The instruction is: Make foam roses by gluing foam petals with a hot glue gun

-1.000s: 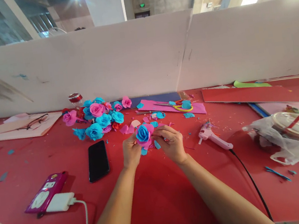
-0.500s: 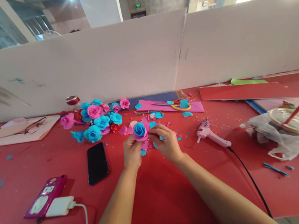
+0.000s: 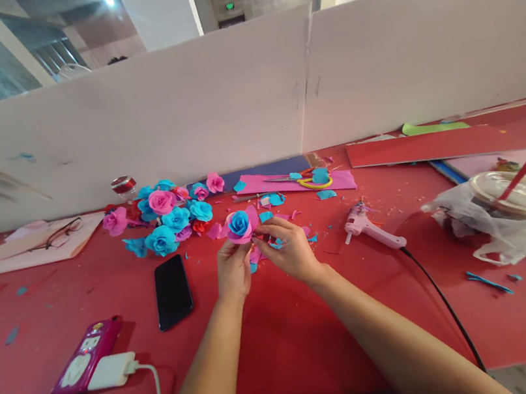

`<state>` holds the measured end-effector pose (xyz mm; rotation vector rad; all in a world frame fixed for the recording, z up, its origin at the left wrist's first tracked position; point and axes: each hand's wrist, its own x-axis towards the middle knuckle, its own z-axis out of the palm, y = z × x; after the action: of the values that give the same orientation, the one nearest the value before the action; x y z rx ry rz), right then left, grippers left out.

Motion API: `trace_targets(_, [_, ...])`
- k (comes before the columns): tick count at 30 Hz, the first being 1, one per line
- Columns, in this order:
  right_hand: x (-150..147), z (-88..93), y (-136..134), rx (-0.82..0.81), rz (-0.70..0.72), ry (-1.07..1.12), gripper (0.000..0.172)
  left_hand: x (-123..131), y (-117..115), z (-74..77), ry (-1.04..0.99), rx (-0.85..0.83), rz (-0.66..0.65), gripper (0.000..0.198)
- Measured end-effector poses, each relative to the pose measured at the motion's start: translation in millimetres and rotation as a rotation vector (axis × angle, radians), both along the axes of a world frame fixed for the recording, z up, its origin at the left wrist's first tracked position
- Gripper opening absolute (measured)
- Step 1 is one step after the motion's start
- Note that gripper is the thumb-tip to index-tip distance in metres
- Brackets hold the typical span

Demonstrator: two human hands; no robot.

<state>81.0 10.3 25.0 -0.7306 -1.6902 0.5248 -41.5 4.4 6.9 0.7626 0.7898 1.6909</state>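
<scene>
A paper flower (image 3: 239, 224) with a blue centre and pink outer petals is held upright over the table. My left hand (image 3: 233, 270) is closed around its base from the left. From the right, my right hand (image 3: 290, 249) pinches at the flower's lower right edge, where pink paper shows; the fingertips partly hide what they grip. Just behind lie pink and blue paper petals (image 3: 266, 217) scattered on the red surface. A bunch of finished blue, pink and red paper flowers (image 3: 176, 220) stands to the left.
A black phone (image 3: 173, 292) and a purple power bank (image 3: 86, 357) with a white plug lie left. Right are a pink glue gun (image 3: 372, 228) with its cord and a bagged lidded cup (image 3: 522, 194). Yellow-handled scissors (image 3: 316, 180) rest on pink paper by the white partition (image 3: 171, 112).
The camera view has tilted slightly. My right fingers have moved closer in under the flower's right side, and the flower's face has turned a little. The left hand keeps its hold.
</scene>
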Motion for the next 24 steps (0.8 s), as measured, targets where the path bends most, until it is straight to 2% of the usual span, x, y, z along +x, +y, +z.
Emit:
trace_targets(7, [-2.1, -3.4, -3.4, 0.088, -0.147, -0.096, 0.015, 2.7, -2.2, 2.5, 0.002, 0.005, 0.017, 0.03])
trace_targets(16, [-0.9, -2.6, -2.8, 0.088, -0.073, -0.005, 0.014, 0.5, -1.3, 0.1, -0.016, -0.016, -0.022, 0.029])
trace_targets(24, [4.5, -2.8, -1.6, 0.192, -0.122, -0.207, 0.017, -4.0, -0.7, -2.4, 0.033, 0.003, -0.03, 0.022])
